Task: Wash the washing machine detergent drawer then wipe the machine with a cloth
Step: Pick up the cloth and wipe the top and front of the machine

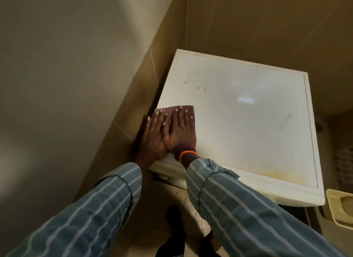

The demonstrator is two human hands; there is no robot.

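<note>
A white washing machine [248, 113] stands in a tiled corner, seen from above; its top shows brown spots and a yellowish stain near the front edge. A striped reddish cloth [183, 108] lies flat on the top's near left corner. My left hand [153, 136] and my right hand [182, 132] lie side by side on the cloth, fingers straight, pressing it down. Only the cloth's far edge shows past my fingertips. Below the front left edge a dark opening [162, 177] is partly hidden by my sleeves.
Tan tiled walls [248, 23] close in behind and to the left of the machine, with a narrow dark gap on the left. A cream plastic tray [342, 207] sits at the right edge. The floor [189, 205] shows below between my arms.
</note>
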